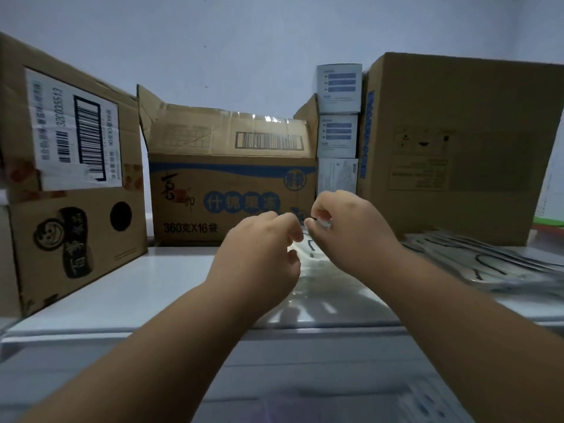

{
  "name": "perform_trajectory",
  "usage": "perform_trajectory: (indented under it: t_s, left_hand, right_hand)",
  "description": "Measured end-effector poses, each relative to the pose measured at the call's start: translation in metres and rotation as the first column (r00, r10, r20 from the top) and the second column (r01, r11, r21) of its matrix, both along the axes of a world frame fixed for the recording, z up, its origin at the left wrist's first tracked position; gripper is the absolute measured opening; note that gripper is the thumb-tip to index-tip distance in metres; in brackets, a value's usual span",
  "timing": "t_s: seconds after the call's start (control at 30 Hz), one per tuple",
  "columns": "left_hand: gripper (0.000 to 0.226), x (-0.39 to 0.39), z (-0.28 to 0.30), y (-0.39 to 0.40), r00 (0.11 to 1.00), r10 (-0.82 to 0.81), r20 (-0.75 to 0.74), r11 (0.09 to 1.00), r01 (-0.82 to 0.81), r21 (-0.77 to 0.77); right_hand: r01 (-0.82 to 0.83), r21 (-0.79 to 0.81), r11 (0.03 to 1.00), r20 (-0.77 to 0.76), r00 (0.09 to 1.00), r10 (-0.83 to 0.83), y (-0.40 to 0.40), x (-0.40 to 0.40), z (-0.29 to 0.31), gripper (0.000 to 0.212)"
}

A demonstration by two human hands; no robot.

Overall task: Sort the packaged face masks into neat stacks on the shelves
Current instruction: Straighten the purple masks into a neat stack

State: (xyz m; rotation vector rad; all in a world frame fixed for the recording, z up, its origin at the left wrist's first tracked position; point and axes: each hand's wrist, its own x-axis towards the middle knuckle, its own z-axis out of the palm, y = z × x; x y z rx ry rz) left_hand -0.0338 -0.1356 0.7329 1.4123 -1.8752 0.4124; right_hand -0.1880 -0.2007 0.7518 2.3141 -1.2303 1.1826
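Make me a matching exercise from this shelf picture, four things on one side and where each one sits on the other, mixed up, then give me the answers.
Things:
1. Box with the big barcode label
2. Open box with blue print
3. Stack of small white boxes
4. Pile of packaged masks

Places:
A. Between the open box and the tall plain box
B. Far left of the shelf
C. Lying flat on the right, in front of the tall plain box
D. Middle back, behind the two hands

Pairs: 1-B, 2-D, 3-A, 4-C
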Motion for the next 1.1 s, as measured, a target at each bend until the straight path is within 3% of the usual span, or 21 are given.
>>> perform_trajectory:
  t_s: [0.13,0.33,0.53,0.87,1.1]
  left_hand:
    - [0.019,-0.014,-0.025,0.044,0.999,0.003,0.04,0.996,0.0,-0.086]
    - [0.015,-0.055,-0.109,0.104,0.994,-0.019,-0.105,0.99,0.004,-0.138]
    - [0.017,-0.084,-0.183,0.145,0.99,0.036,-0.138,0.999,-0.036,0.007]
    - [0.017,-0.056,-0.261,0.142,0.983,0.105,-0.153,0.976,-0.072,0.208]
    - [0.016,0.0,-0.304,0.07,0.983,0.059,-0.172,0.917,0.015,0.399]
  right_hand:
    - [-0.089,-0.152,0.984,0.094,0.99,0.104,0.041,-0.024,-0.022,0.013]
    - [-0.272,-0.028,0.962,0.241,0.932,0.27,0.101,-0.08,-0.088,0.009]
    - [-0.394,0.087,0.915,0.28,0.891,0.357,0.14,-0.107,-0.171,0.007]
    - [-0.36,0.462,0.811,0.324,0.919,0.224,0.139,-0.084,-0.26,0.01]
    - [-0.141,0.652,0.745,0.216,0.976,-0.004,0.076,-0.036,-0.298,0.009]
